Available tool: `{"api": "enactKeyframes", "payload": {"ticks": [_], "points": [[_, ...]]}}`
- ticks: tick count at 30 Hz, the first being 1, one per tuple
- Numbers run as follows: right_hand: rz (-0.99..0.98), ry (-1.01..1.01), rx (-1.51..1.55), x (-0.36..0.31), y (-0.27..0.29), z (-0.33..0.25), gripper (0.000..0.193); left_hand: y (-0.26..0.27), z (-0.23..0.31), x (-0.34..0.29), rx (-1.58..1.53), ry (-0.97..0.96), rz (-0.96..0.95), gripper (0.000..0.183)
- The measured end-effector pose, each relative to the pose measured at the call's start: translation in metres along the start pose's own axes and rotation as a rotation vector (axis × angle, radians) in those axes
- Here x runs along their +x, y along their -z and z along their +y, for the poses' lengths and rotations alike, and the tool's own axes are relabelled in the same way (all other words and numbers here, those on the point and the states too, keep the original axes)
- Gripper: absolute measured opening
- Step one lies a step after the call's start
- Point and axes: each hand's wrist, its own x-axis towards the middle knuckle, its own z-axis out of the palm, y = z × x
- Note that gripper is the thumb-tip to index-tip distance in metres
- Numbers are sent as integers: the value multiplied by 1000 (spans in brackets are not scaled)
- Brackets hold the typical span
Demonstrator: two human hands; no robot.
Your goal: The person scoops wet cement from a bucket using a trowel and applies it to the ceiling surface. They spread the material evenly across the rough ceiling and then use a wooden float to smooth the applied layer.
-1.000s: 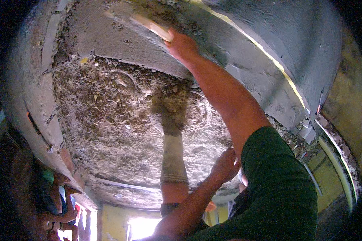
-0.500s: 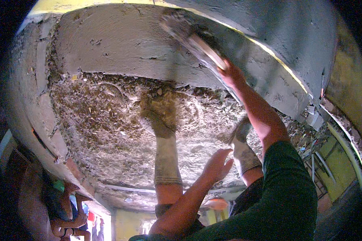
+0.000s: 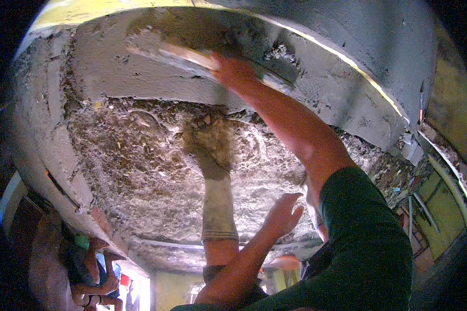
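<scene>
My right hand (image 3: 236, 75) is closed around a long float (image 3: 189, 56), blurred by motion, with a pale handle bar. It is stretched out over the band of grey, smoothed cement (image 3: 98, 65) at the far side. Just right of the float, a rough pale patch (image 3: 281, 53) breaks the cement surface. My left hand (image 3: 284, 216) hangs in the air near my knees, empty, thumb apart from the fingers. Whether the float's whole underside touches the cement cannot be made out.
Loose rubble and earth (image 3: 135, 135) cover the ground before me, where my foot in a dirty sock (image 3: 219, 207) stands. A cement-coated wall (image 3: 399, 46) rises at the far right. Another person (image 3: 96, 274) is at lower left. An orange basin (image 3: 285, 262) lies behind my left arm.
My right hand has swept left across the cement with the float, which now lies at a flatter angle. My left hand has hardly moved.
</scene>
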Motion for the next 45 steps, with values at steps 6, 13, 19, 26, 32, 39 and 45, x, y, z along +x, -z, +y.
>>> {"api": "enactKeyframes", "payload": {"ticks": [6, 13, 19, 26, 32, 39, 45], "points": [[45, -133, -13, 16, 18, -7, 38, -11, 1, 5, -25, 50, 24, 42], [106, -110, -13, -44, 51, 87, 40, -27, -4, 18, 80, 91, -1, 40], [108, -239, -57, -114, 73, 172, 42, -53, -14, 29, 169, 153, -49, 40], [133, -311, -14, -211, 67, 287, 43, -73, -25, 31, 211, 163, -60, 40], [89, -15, -259, -310, 80, 341, 18, -77, -33, 28, 220, 200, -43, 39], [-73, -233, -90, -336, 120, 293, 22, -75, -32, 30, 121, 168, -6, 38], [-214, -276, 104, -341, 186, 250, 32, -53, -22, 24, 98, 151, 80, 34]]}}
